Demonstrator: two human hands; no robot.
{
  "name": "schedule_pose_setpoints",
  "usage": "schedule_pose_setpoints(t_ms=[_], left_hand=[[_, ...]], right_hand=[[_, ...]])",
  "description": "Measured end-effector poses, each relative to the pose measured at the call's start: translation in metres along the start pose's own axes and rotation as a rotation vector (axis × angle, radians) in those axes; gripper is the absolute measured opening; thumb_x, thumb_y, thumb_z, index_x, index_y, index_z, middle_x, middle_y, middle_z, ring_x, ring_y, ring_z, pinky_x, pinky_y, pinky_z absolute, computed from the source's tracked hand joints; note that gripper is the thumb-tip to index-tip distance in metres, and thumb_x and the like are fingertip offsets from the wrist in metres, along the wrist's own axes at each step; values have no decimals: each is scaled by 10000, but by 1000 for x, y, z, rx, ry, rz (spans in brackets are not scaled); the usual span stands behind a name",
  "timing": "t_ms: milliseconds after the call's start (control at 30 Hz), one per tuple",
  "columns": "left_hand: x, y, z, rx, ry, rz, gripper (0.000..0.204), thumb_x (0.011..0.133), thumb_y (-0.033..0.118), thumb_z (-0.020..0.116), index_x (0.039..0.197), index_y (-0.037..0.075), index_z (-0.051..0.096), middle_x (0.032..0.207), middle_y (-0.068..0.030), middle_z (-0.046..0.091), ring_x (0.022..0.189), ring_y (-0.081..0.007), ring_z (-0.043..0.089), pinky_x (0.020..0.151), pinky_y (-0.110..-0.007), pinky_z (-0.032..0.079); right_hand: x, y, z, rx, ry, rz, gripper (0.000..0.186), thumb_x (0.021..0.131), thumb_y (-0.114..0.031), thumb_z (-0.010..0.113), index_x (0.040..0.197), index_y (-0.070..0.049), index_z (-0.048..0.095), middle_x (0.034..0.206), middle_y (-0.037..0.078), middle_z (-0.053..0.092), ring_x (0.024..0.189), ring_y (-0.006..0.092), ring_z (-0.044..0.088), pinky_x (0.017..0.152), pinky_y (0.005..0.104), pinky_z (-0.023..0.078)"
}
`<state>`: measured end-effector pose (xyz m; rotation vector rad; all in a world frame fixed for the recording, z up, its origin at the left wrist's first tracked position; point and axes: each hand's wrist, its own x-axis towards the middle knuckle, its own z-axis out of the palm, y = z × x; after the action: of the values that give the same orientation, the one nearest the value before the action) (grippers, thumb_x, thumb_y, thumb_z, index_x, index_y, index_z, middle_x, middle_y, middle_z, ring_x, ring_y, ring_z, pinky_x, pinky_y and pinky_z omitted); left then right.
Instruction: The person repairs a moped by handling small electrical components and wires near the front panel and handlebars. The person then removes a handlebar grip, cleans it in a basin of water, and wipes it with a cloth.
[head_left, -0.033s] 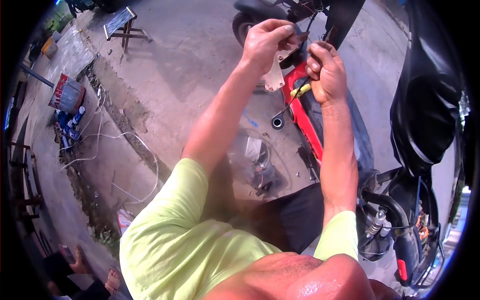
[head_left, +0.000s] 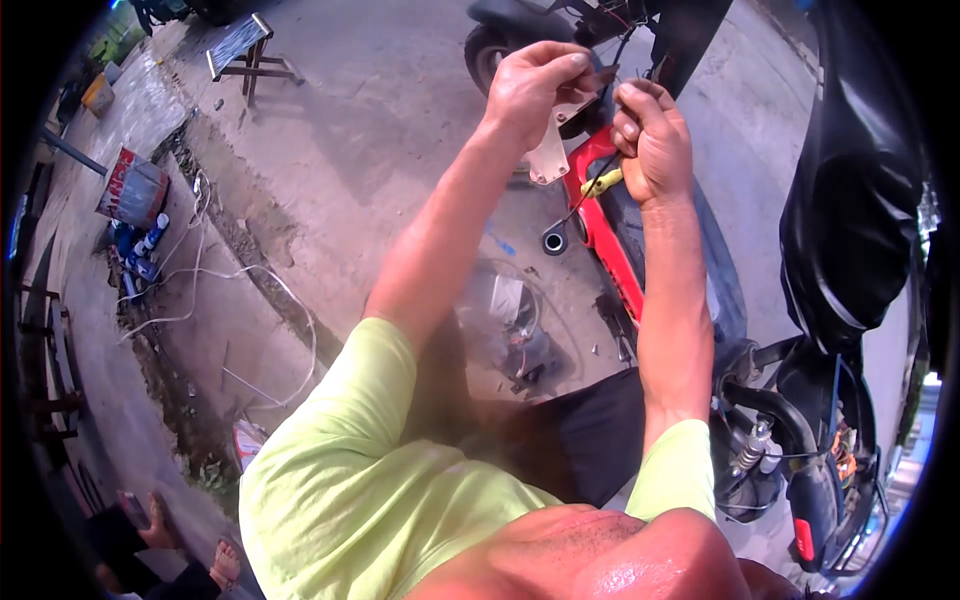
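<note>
Both my arms reach forward over a red and black scooter (head_left: 612,245). My left hand (head_left: 535,85) is closed around a flat whitish piece (head_left: 550,155) that hangs below its fingers, and its fingertips pinch a small dark part by the scooter's black wires. My right hand (head_left: 655,140) is fisted just to the right, nearly touching the left. It grips a thin tool with a yellow handle (head_left: 603,183), whose dark shaft points down and to the left. What the tool's tip meets is hidden.
The scooter's black body (head_left: 850,200) and rear shock (head_left: 755,450) fill the right. On the concrete lie a clear bag of parts (head_left: 510,320) and a black ring (head_left: 555,240). At left are a red-white bucket (head_left: 132,190), white cables (head_left: 230,280) and a stool (head_left: 245,45). Another person's feet (head_left: 190,545) are lower left.
</note>
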<state>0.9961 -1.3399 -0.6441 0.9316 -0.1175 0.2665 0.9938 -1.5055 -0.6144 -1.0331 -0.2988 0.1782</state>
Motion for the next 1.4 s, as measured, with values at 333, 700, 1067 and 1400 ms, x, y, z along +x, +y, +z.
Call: schedule_pose_setpoints(t_ms=[333, 700, 1067, 1400], left_hand=[[3, -10, -12, -140, -99, -72, 184, 956, 74, 675, 1089, -51, 697, 960, -120, 720, 813, -185, 688, 763, -331, 583], [2, -9, -17, -16, -95, 3, 166, 929, 95, 716, 1041, -26, 732, 897, -77, 720, 752, -133, 661, 714, -282, 564], [1, -14, -10, 248, -88, 134, 143, 931, 73, 706, 1046, -5, 742, 913, -66, 736, 816, -118, 680, 755, -264, 565], [0, -17, -7, 629, -17, 465, 130, 913, 51, 720, 1030, -7, 728, 914, -65, 747, 841, -92, 678, 781, -250, 557]], right_hand=[[28, 18, 15, -24, 9, -38, 76, 922, -28, 690, 995, -10, 675, 846, 22, 666, 625, 43, 534, 553, 160, 420], [33, 27, 8, -192, 31, -73, 106, 900, -24, 715, 992, 7, 674, 884, 66, 685, 761, 115, 650, 692, 216, 530], [33, 14, -5, -266, 37, 23, 115, 902, -52, 721, 979, 30, 695, 869, 69, 707, 772, 136, 670, 739, 248, 548], [31, 12, 0, -305, 24, -44, 113, 908, -53, 720, 966, 40, 695, 817, 46, 681, 741, 109, 629, 717, 227, 512]])
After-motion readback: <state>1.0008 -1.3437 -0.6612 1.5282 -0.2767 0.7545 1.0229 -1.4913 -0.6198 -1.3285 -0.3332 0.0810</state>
